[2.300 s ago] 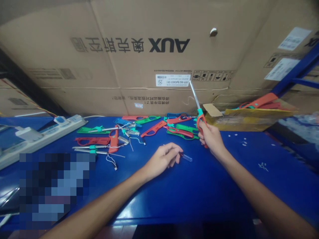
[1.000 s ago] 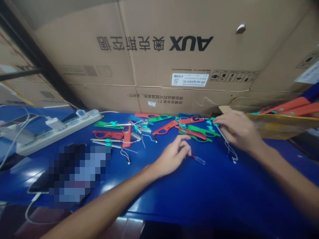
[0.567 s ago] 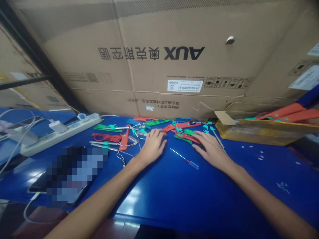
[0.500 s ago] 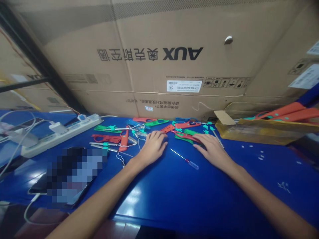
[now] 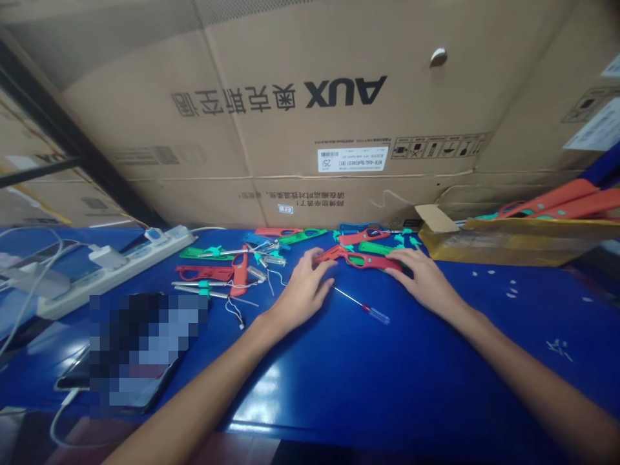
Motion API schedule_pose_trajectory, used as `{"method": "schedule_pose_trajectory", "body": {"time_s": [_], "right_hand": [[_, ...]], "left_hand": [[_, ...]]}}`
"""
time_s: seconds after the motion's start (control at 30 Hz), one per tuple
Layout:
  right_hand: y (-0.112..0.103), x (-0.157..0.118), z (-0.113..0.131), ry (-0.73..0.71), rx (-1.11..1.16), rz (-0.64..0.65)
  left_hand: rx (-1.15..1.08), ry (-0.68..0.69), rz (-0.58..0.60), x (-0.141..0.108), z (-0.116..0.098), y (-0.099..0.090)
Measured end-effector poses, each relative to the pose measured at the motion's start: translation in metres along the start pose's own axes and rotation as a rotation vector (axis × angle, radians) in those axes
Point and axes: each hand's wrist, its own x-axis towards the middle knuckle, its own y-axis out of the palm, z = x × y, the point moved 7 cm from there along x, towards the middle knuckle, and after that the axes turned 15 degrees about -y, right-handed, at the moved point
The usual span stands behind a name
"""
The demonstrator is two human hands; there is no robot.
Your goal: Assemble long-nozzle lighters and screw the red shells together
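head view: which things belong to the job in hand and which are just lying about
Likely in the job:
red casing at the right hand
screwdriver
metal rods with green fittings
box of orange casings

Likely just lying about:
power strip
white scraps

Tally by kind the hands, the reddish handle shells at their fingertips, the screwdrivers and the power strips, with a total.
Hands: 2 (left hand, right hand)
Reddish shells at the fingertips: 2 (orange shell, red shell)
Screwdriver: 1
Power strip: 1
Total: 6
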Motion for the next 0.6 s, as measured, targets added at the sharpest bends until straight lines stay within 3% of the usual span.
{"method": "schedule_pose_trajectory", "body": {"time_s": [0.13,0.37,0.43,0.53,0.6], "right_hand": [[-0.006,0.005,0.007,0.001,0.014,-0.048],[-0.042,0.011,0.019,0.018,-0.033,-0.253],[-0.044,0.013,0.019,-0.021,0.034,-0.177],[-0.040,0.011,0.015,-0.119,0.184,0.068],[-0.043,0.006,0.004,-0.098,0.201,0.151]], "left_hand": [[0.010,-0.030,-0.033,-0.001,0.002,0.001],[0.064,-0.106,0.024,-0.002,0.001,0.002],[0.068,-0.128,0.024,-0.002,0.002,0.001],[0.053,-0.157,0.006,0.000,0.006,0.002],[0.051,-0.181,-0.006,0.000,0.011,0.003]]}}
